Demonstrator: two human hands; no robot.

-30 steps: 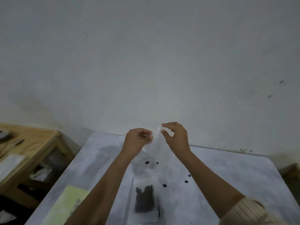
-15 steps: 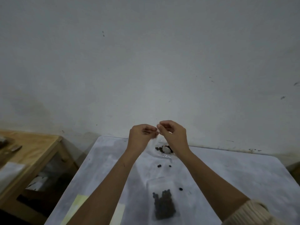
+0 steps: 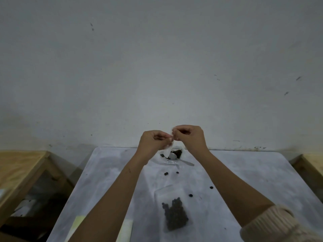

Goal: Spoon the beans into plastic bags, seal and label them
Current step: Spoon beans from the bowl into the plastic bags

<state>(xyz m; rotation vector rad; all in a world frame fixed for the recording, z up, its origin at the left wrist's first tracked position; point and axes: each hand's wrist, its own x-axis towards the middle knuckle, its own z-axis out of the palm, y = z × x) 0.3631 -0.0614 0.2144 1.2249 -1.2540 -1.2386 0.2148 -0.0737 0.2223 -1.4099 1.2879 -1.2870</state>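
Both hands are raised over the far end of the white table [image 3: 244, 172]. My left hand [image 3: 153, 141] and my right hand [image 3: 189, 137] pinch the top of a small clear plastic bag [image 3: 168, 150] between their fingertips; it hangs down between them, hard to see. Behind it lies a pile of dark beans [image 3: 177, 152] with a metal spoon [image 3: 181, 160] resting in it. Nearer me a filled clear bag of beans [image 3: 174, 213] lies flat on the table.
Several loose beans [image 3: 166, 173] are scattered mid-table. A pale yellow sheet [image 3: 76, 226] lies at the near left edge. Wooden furniture stands at the left [image 3: 22, 165] and right [image 3: 311, 163]. A white wall rises behind.
The camera has tilted down and shifted, so the table appears lower. My hands came together from a spread hold; both now pinch the bag's top close together.
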